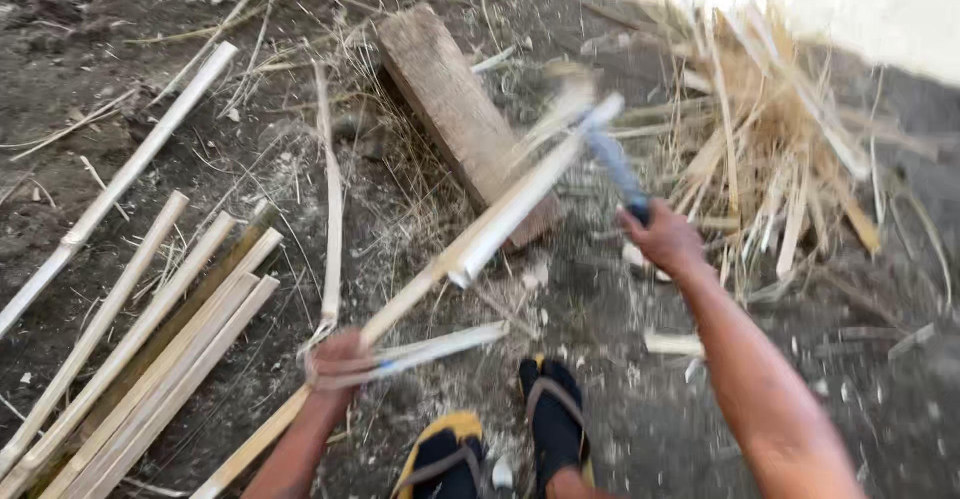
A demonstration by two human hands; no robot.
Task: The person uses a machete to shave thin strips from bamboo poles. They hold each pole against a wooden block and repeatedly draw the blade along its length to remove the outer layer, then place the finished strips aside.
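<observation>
- Two hands in view, both closed around something.
- Left hand (pixel 338 357) gripped tight on one long bamboo stick (pixel 470 244), low in the frame, near the feet.
- Stick slanted up and right from that hand, far end lying over one wooden block (pixel 455 109).
- Also clutched in the same hand: a thin pale strip (pixel 440 347), pointing right, just above the ground.
- Right hand (pixel 662 239) clenched on the dark handle of one blade (pixel 605 154), raised above the stick's far end; blade blurred, shape hard to tell.
- Blade tip close to the stick's upper end, touching or not impossible to tell.
- Roughly seven split bamboo slats (pixel 150 349) piled side by side on the dirt at lower left, well apart from the right hand.
- One more long cane (pixel 125 179) lying alone, above the pile.
- One heap of dry shavings (pixel 770 159) at upper right, just behind the right hand.
- Two feet in dark sandals (pixel 500 439) with yellow edges at the bottom, between the forearms.
- No packages, labels or signs seen.
</observation>
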